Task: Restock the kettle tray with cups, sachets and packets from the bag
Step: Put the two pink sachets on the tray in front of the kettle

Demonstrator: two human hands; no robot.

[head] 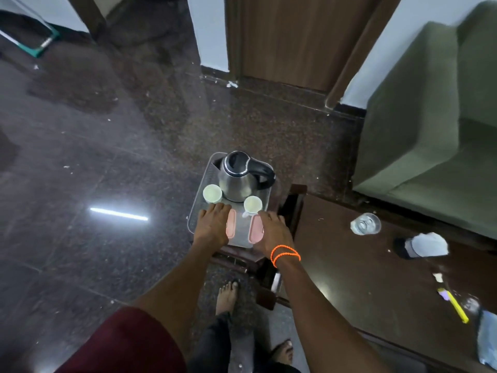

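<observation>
A grey tray sits on a small dark stool and carries a steel kettle with a black lid and handle. Two white cups stand in front of the kettle, one at the left and one at the right. Two pink packets lie on the tray's near half, one left and one right. My left hand rests palm down on the tray beside the left packet. My right hand, with an orange wrist band, lies palm down against the right packet. No bag is in view.
A dark wooden table at the right holds a clear glass, a crumpled white cloth on a dark object and a yellow pen. A green sofa stands behind it. My bare feet are on the dark floor below.
</observation>
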